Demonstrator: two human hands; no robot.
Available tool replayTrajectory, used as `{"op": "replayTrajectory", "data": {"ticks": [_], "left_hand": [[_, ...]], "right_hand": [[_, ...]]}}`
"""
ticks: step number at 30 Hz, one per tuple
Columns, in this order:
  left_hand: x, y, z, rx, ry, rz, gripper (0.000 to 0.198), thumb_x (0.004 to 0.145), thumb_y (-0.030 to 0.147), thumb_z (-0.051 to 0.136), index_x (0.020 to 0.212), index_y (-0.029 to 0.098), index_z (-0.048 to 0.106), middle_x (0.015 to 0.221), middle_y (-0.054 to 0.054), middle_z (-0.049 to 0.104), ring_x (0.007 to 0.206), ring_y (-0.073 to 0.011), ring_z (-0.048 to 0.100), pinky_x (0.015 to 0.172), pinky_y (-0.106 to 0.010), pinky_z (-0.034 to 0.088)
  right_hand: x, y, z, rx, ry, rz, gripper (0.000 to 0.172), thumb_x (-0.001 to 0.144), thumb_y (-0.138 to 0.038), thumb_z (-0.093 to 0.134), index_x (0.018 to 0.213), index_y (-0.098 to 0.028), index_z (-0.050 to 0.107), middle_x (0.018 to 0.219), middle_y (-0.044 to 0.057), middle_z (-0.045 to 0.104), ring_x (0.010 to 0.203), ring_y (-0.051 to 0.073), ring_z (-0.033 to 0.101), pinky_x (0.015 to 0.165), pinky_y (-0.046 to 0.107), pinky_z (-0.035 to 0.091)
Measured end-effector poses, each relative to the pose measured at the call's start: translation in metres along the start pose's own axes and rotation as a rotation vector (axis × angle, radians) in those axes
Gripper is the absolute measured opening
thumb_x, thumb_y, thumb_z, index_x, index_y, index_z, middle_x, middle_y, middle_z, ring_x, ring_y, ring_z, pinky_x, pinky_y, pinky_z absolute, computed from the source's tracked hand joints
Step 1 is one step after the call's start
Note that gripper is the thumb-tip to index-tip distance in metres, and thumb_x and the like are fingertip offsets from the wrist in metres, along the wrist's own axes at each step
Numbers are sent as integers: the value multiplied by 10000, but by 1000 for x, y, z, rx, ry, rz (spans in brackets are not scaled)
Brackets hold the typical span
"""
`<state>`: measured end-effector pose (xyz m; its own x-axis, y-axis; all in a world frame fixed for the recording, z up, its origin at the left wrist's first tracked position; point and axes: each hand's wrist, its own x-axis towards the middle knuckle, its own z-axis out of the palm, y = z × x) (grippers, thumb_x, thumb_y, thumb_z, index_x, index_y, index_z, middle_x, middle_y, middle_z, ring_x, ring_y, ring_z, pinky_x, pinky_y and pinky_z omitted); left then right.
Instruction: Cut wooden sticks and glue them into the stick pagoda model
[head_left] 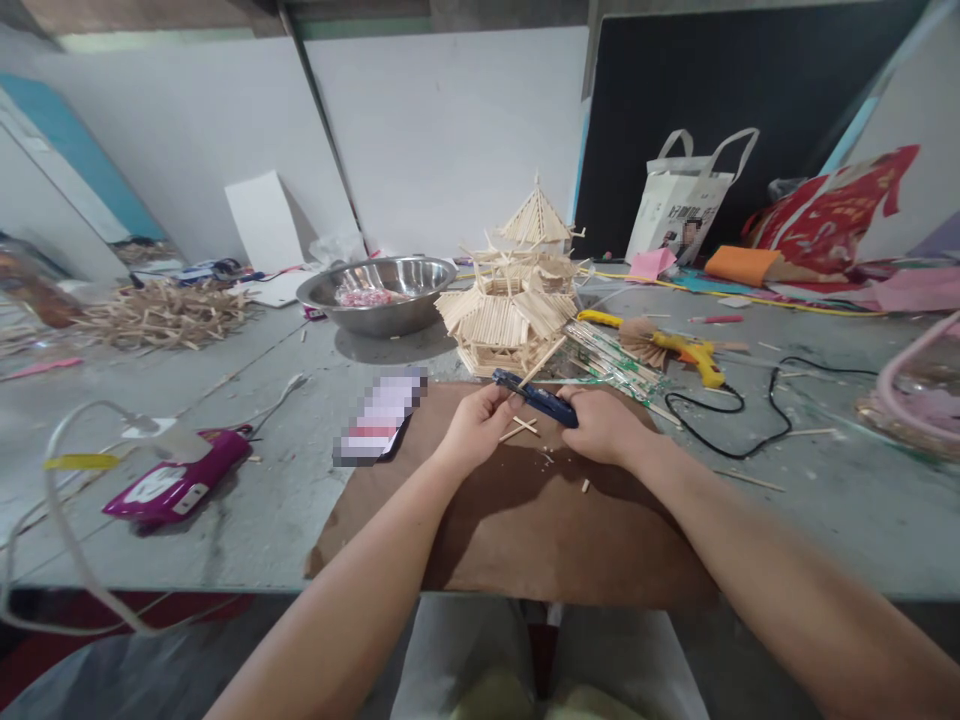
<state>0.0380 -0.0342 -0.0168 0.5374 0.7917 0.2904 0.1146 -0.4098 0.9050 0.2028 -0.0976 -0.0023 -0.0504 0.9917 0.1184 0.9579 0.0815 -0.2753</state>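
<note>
Seated at a grey table (277, 520), I work a blue hand tool (553, 404) over a brown board (555, 540), just nearer than a wooden model (510, 315) with tiered, pointed roofs. My right hand (601, 425) is closed around the tool's handle; my left hand (481, 425) sits at its other end, fingertips pinched together, apparently on the near end of a thin wooden stick (548, 361). That stick slants across the tool toward the far right; whether the blades have bitten into it, I cannot tell.

The step in hand looks like trimming the stick to length: crossed sticks (525, 428) lie just below my hands, and a short offcut (586, 486) rests nearer on the board, to the right. In my judgement, the next move calls for a steady left pinch and a firm right squeeze, with fingertips kept clear of the blades.

To the left of the board's far edge lies a phone (380, 415); farther off stands a steel bowl (386, 318). On the right, a yellow glue gun (701, 360) lies near packets of sticks (619, 358).
</note>
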Motion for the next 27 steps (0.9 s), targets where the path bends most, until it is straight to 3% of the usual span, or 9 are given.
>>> {"op": "replayTrajectory", "data": {"ticks": [12,17,20,27], "left_hand": [[-1,0,2,360,41,46,281,784,309,367,661,136,552,447,38,426,474,-83,399,485,-178,311],[-1,-4,2,433,34,42,276,777,309,388,621,142,543,452,33,440,481,-85,409,485,-183,304],[0,-8,2,360,21,34,273,775,328,397,629,141,533,451,39,423,455,-75,380,468,-184,290],[-2,-3,4,-80,-54,-54,308,737,428,453,673,133,515,399,70,369,375,-49,304,407,-181,239]], "right_hand": [[0,2,2,-47,21,44,276,683,-365,441,863,-202,572,799,52,642,732,197,575,602,259,369],[0,8,1,6,31,14,368,679,-386,477,1003,-220,530,918,50,626,809,210,567,660,280,387],[1,12,4,69,52,-47,428,659,-293,501,1079,-211,483,1027,61,585,889,210,543,738,288,384],[4,14,5,149,75,-178,526,625,-197,474,1147,-144,430,1096,92,542,979,202,492,834,292,357]]}}
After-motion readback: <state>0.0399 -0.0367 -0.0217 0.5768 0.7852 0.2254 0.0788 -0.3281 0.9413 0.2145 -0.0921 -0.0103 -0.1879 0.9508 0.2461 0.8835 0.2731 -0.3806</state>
